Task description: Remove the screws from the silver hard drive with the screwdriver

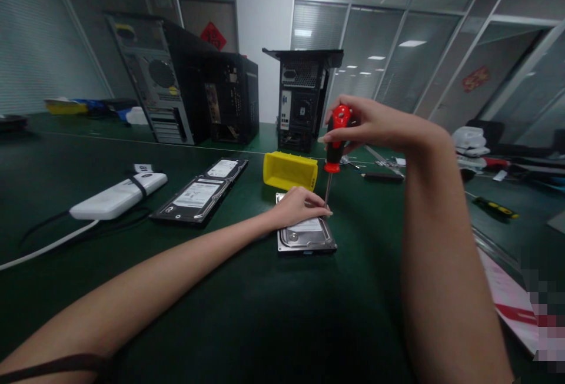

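A silver hard drive (309, 241) lies flat on the dark green table, label side up. My left hand (296, 206) is closed over its upper part, the thumb and finger reaching its right edge beside the screwdriver's tip. Whether those fingertips also touch the shaft I cannot tell. Held upright in my right hand (359, 125) is a red and black screwdriver (334, 154), the fingers wrapped around its handle from above. Its metal shaft points down to the drive's right edge, where my left fingertips partly hide the tip.
Behind the drive is a yellow bin (290, 172) on its side. To the left lie two more hard drives (198, 192) and a white power strip (119, 195). Several computer cases (302, 101) stand at the back. Another screwdriver (495, 208) lies at right.
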Demonstrator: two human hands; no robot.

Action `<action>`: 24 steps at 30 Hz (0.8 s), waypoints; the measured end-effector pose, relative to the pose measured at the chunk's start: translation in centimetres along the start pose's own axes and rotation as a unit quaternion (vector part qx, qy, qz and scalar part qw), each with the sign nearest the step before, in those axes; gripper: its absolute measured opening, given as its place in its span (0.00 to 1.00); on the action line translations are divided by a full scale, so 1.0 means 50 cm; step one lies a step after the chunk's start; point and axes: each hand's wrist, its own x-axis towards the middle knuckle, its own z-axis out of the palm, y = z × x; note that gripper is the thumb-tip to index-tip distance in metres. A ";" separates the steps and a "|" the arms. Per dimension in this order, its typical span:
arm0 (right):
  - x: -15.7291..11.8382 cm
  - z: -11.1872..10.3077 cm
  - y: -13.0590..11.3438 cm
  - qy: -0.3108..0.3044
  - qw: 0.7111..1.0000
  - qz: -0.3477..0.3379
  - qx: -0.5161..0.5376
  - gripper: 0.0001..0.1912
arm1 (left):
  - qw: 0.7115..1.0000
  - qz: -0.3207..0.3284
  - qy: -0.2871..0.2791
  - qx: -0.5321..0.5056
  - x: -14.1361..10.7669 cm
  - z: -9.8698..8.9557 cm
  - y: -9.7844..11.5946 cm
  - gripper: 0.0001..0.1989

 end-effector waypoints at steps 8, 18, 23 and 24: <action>-0.008 -0.001 -0.008 0.028 0.999 0.031 -0.008 0.26 | 1.000 0.007 0.008 0.001 0.000 0.002 -0.006 0.10; -0.002 0.002 -0.011 0.011 1.000 0.016 -0.012 0.22 | 1.000 0.003 0.003 0.006 0.000 0.002 0.002 0.10; -0.004 0.000 -0.011 0.017 1.000 0.011 -0.018 0.21 | 1.000 0.014 -0.016 0.003 -0.001 0.002 0.002 0.09; -0.005 0.000 -0.012 0.019 1.000 0.014 -0.019 0.21 | 1.000 0.018 -0.020 0.008 -0.001 0.002 0.001 0.09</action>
